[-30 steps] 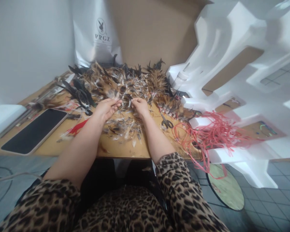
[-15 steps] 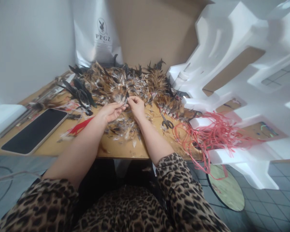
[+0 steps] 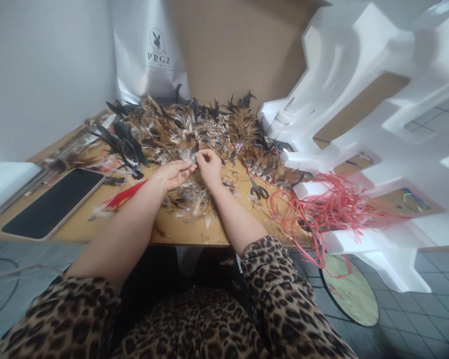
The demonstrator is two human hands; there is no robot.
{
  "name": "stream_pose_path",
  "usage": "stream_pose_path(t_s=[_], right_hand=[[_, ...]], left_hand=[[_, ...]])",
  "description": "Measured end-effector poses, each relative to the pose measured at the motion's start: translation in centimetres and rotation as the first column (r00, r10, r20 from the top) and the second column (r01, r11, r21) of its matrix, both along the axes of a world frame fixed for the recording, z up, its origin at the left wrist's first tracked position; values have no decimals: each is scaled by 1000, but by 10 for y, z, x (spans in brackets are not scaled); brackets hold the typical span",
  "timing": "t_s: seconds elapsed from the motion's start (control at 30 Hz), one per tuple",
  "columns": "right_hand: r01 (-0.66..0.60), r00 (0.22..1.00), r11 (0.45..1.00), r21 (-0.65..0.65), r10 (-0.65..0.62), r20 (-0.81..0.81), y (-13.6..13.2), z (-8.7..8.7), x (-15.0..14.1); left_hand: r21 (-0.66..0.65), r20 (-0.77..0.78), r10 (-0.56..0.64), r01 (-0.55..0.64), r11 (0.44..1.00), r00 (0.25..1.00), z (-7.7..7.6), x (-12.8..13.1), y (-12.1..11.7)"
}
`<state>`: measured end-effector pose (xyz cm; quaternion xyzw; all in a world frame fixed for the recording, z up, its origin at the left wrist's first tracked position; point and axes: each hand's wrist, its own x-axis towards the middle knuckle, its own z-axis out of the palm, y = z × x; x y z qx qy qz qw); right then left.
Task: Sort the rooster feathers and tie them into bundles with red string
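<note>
Between my fingertips is a small bunch of pale and brown feathers [image 3: 187,149]. My left hand [image 3: 175,174] pinches its lower end between thumb and forefinger, the palm partly turned up. My right hand [image 3: 210,164] is closed in a pinch right beside it, at the right edge of the bunch; whatever lies in that pinch is too small to make out. Behind both hands spreads a heap of brown, white and black feathers [image 3: 153,122]. Loose feathers [image 3: 194,199] lie on the wooden table [image 3: 194,237] below my wrists.
Scissors [image 3: 260,190] and tangled red ribbon [image 3: 333,204] lie to the right, beside white foam pieces [image 3: 381,254]. On the left are a phone [image 3: 54,203], red strands [image 3: 126,194] and black feathers [image 3: 125,144]. A silver bag [image 3: 149,85] stands at the back.
My right hand has shifted very slightly left, its fingertips still close to the left hand's. The left hand and the things on the table look the same.
</note>
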<state>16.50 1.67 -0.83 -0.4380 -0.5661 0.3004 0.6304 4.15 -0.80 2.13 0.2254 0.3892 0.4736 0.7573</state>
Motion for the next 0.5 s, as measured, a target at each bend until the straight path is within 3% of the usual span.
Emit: stream_pose_path(t_s=[0.17,0.27,0.5], right_hand=[[2,1000,1000,-4,-2,19,-2,1,0],[-23,999,999,-47,21,-34,-4,3,-2],[-241,953,948,-211,189,-237,-10,9,-6]], left_hand=[[-2,-23,1,-1,1000,1000,1,0,0],[62,-46,14,-11,998,999,-5,-1,3],[261,-124,109,-74,962,986,-13,-2,7]])
